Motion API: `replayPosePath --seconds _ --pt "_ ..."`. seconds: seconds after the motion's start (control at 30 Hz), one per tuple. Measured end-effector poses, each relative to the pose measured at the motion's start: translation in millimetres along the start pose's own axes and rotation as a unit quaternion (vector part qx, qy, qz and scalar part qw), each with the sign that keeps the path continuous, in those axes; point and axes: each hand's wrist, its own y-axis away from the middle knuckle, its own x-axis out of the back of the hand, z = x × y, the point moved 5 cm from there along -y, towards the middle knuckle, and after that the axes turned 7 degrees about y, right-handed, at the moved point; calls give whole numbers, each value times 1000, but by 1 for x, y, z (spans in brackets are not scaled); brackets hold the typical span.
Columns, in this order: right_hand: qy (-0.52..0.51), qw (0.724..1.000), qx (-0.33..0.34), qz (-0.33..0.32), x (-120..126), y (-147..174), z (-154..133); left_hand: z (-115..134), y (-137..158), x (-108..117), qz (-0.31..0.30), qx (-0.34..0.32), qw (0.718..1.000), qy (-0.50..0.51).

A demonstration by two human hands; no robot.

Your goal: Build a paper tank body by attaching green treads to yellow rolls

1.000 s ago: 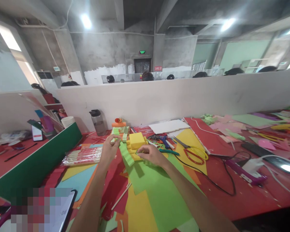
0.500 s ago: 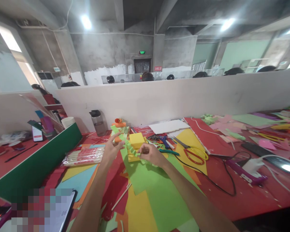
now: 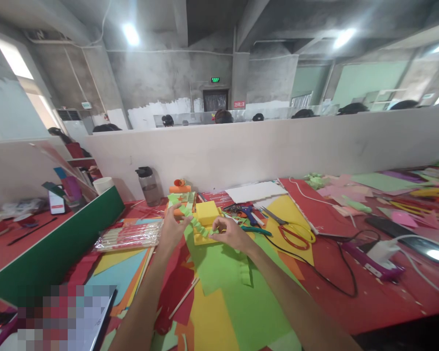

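Observation:
My left hand (image 3: 173, 228) has its thumb and fingers curved around the upper end of a light green paper strip (image 3: 200, 228) with notched edges. My right hand (image 3: 231, 234) pinches the same strip farther along. A stretch of it slants between the hands, and its tail hangs past my right hand over a green paper sheet (image 3: 219, 268). Just behind the strip stands a yellow box-like paper piece (image 3: 207, 210). An orange paper roll piece (image 3: 180, 188) with green paper around it sits beyond my left hand.
Right of my hands lie scissors (image 3: 296, 234), teal-handled pliers (image 3: 256, 229), a blue glue gun (image 3: 249, 213) and a purple power strip (image 3: 373, 263). To the left are wrapped sticks (image 3: 126, 237), a water bottle (image 3: 148, 187) and a green board (image 3: 58, 243). A white partition (image 3: 259, 151) closes the back.
My left hand has shifted slightly to the right and down. My right hand has moved a little to the right, and the strip's tail now hangs in view below it.

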Motion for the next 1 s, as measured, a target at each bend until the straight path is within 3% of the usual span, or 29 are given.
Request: replayPosePath --seconds 0.17,0.3,0.43,0.5,0.7,0.83,1.0 --pt "16 1000 -16 -12 -1 -1 4 -14 1 -5 -45 3 983 -179" --pt "27 999 -14 -12 1 -1 4 -25 5 -7 -98 6 945 -313" --pt "28 1000 -5 0 7 0 2 -23 6 -4 -105 -12 913 -395" --pt "13 1000 -9 8 11 0 3 -18 7 -6 -134 -33 906 -399" --pt "-44 999 0 27 18 -1 4 8 23 -27 -298 -167 887 -310" --pt "-39 999 3 5 18 -1 4 5 29 -37 -329 -183 883 -279" --pt "-31 999 -7 -5 20 -1 6 -10 28 -42 -336 -151 884 -287"
